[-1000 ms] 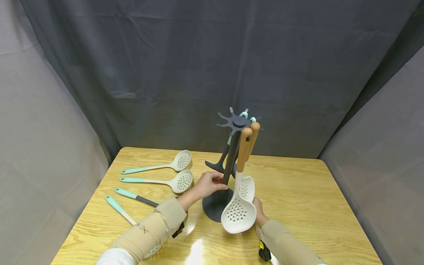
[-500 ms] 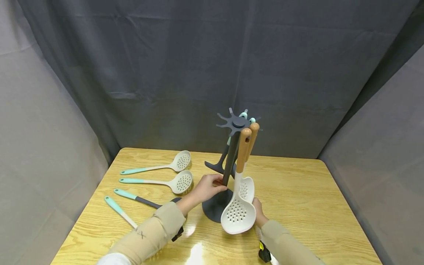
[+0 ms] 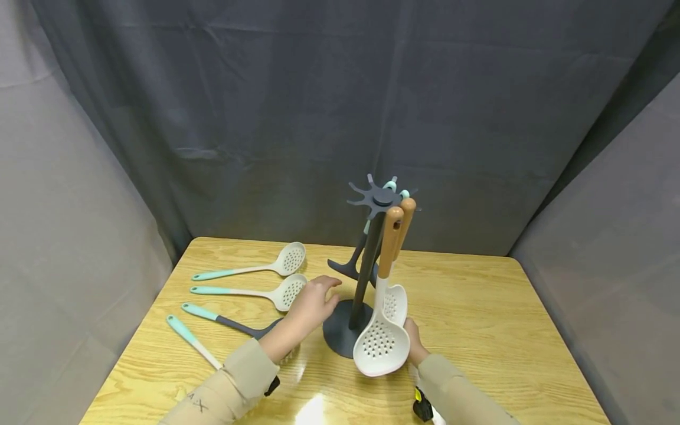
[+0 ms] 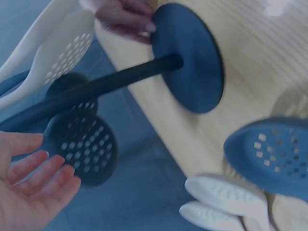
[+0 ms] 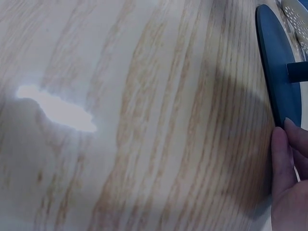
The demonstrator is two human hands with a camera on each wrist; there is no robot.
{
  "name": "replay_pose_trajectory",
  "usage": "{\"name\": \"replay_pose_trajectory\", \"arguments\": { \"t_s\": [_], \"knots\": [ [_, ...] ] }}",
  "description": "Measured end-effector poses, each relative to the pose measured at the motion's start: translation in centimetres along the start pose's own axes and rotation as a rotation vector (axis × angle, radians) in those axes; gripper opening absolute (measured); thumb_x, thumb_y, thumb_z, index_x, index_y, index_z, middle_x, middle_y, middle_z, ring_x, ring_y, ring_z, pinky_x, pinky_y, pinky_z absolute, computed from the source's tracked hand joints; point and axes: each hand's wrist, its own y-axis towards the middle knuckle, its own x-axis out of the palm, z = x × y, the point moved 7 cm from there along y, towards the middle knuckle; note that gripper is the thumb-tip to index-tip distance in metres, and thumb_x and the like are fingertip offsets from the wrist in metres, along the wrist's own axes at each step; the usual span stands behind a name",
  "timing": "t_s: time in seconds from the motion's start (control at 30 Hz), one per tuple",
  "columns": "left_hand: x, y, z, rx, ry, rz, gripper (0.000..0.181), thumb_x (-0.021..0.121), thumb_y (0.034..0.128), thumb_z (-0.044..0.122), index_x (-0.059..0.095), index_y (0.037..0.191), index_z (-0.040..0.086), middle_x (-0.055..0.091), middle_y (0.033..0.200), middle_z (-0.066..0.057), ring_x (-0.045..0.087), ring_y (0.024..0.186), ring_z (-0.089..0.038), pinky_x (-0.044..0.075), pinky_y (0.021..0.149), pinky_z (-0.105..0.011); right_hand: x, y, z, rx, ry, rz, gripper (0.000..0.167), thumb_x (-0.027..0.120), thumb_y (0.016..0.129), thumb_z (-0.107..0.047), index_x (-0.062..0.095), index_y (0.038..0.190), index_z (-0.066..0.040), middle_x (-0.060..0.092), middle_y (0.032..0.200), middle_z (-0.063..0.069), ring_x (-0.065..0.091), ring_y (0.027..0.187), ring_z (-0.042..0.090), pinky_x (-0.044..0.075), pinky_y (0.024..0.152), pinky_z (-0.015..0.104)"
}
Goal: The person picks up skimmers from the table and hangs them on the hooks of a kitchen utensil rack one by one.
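A dark utensil stand point(image 3: 366, 271) with a round base and a hooked top stands near the table's middle. Two white skimmers with wooden handles hang at its front: one skimmer point(image 3: 379, 348) nearer, the other skimmer point(image 3: 393, 301) behind. Dark utensils with mint handle ends hang at the back, among them a dark skimmer point(image 4: 89, 149). My left hand point(image 3: 308, 307) is off the pole, left of it, fingers spread and holding nothing. My right hand point(image 5: 291, 187) pinches the rim of the base; in the head view, the skimmers partly hide this hand.
To the left lie two white skimmers with mint handles, one farther skimmer point(image 3: 291, 258) and one nearer skimmer point(image 3: 287, 294). A dark skimmer point(image 3: 239, 324) and another mint-handled utensil point(image 3: 196, 343) lie closer, partly under my left arm. Dark cloth point(image 3: 292, 118) hangs behind the table.
My left hand has let go of the stand's pole and moved left and slightly toward me. The right hand stays at the base, and the hanging utensils have hardly moved.
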Motion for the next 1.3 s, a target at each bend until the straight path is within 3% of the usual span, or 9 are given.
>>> {"name": "replay_pose_trajectory", "arguments": {
  "t_s": [0.13,0.3,0.43,0.53,0.6,0.7,0.87,1.0,1.3],
  "knots": [
    [-3.0,-0.9,0.1,0.020,0.141,0.152,0.023,0.067,0.0806,0.006,0.065,0.103,0.001,0.064,0.100,-0.012,0.061,0.093,-0.027,0.051,0.077,-0.034,0.2,0.4,1.2,0.021,0.008,0.012,0.024,0.050,0.084,0.002,0.057,0.103,0.014,0.063,0.093,0.025,0.059,0.075,0.014,0.049,0.073,0.030],
    [-7.0,-2.1,-0.8,-0.039,0.212,0.312,0.028,0.069,0.0771,0.003,0.063,0.104,-0.002,0.062,0.104,-0.015,0.058,0.099,-0.030,0.049,0.084,-0.037,0.5,1.5,3.1,-0.006,-0.015,0.009,0.022,0.052,0.082,0.003,0.059,0.100,0.013,0.064,0.090,0.025,0.059,0.073,0.015,0.050,0.071,0.031],
    [-9.5,-3.1,-2.5,-0.108,0.221,0.372,0.036,0.070,0.0755,0.002,0.060,0.110,-0.003,0.059,0.110,-0.019,0.055,0.103,-0.034,0.046,0.088,-0.042,1.6,4.4,8.9,-0.041,0.029,-0.004,0.022,0.056,0.083,-0.003,0.060,0.102,0.008,0.065,0.091,0.021,0.061,0.075,0.019,0.051,0.071,0.035],
    [-11.0,-4.1,-4.1,-0.166,0.234,0.405,0.041,0.070,0.0746,0.001,0.058,0.113,-0.005,0.057,0.113,-0.021,0.053,0.106,-0.037,0.043,0.090,-0.046,2.3,6.3,12.9,-0.132,0.108,-0.011,0.022,0.060,0.084,-0.011,0.063,0.102,0.001,0.066,0.089,0.015,0.062,0.075,0.019,0.051,0.068,0.034],
    [-11.8,-4.9,-5.4,-0.208,0.244,0.432,0.043,0.070,0.0743,0.000,0.056,0.115,-0.006,0.055,0.114,-0.023,0.050,0.108,-0.039,0.041,0.092,-0.048,2.2,6.0,12.2,-0.159,0.119,-0.013,0.022,0.060,0.084,-0.011,0.063,0.102,0.001,0.066,0.088,0.015,0.062,0.074,0.018,0.051,0.068,0.034],
    [-12.7,-6.1,-7.4,-0.284,0.248,0.461,0.046,0.070,0.0742,0.000,0.053,0.117,-0.008,0.052,0.116,-0.025,0.046,0.110,-0.042,0.038,0.094,-0.050,1.6,4.2,8.6,-0.074,0.066,-0.002,0.022,0.058,0.083,-0.005,0.062,0.102,0.006,0.066,0.091,0.019,0.062,0.075,0.016,0.051,0.071,0.033],
    [-13.4,-8.1,-11.4,-0.443,0.231,0.451,0.051,0.067,0.0760,0.001,0.047,0.121,-0.011,0.046,0.120,-0.029,0.040,0.112,-0.047,0.032,0.095,-0.054,0.8,1.7,3.5,-0.016,0.026,-0.005,0.023,0.052,0.082,0.003,0.058,0.102,0.012,0.064,0.094,0.024,0.059,0.074,0.010,0.050,0.071,0.027],
    [-13.4,-9.6,-14.9,-0.579,0.216,0.408,0.054,0.064,0.0769,0.002,0.041,0.123,-0.017,0.041,0.121,-0.034,0.037,0.111,-0.051,0.031,0.094,-0.057,0.4,0.6,1.1,-0.024,0.028,-0.004,0.022,0.052,0.082,0.003,0.058,0.101,0.013,0.064,0.092,0.024,0.059,0.074,0.011,0.049,0.070,0.024],
    [-11.2,-14.0,-20.7,-0.908,0.167,0.191,0.051,0.052,0.0813,0.006,0.030,0.114,-0.026,0.032,0.110,-0.043,0.034,0.098,-0.057,0.040,0.070,-0.061,0.7,1.2,2.5,-0.031,0.044,-0.013,0.022,0.053,0.082,0.001,0.060,0.101,0.011,0.065,0.093,0.022,0.060,0.076,0.013,0.049,0.071,0.024]
  ]
}}
